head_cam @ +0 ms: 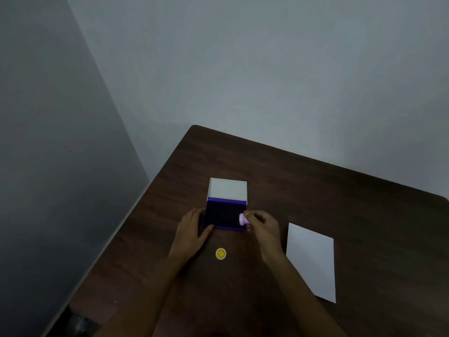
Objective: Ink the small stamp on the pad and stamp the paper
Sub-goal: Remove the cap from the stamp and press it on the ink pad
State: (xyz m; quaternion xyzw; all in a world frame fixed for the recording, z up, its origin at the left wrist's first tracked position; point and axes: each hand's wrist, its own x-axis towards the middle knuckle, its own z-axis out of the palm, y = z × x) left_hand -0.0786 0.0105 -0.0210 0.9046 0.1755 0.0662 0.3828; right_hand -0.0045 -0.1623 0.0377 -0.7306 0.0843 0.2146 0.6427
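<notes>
A purple ink pad [223, 215] lies open on the dark wooden table [315, 190], its white lid [228, 189] standing up behind it. My left hand [192, 228] holds the pad's left and near edge. My right hand [263, 223] grips a small pink stamp [243, 219], tipped sideways over the pad's right edge. A white sheet of paper [312, 260] lies to the right of my right hand, unmarked as far as I can see.
A small round yellow cap or sticker [220, 253] lies on the table between my forearms. Grey walls stand behind and to the left of the table. The table's left edge runs close to the left wall.
</notes>
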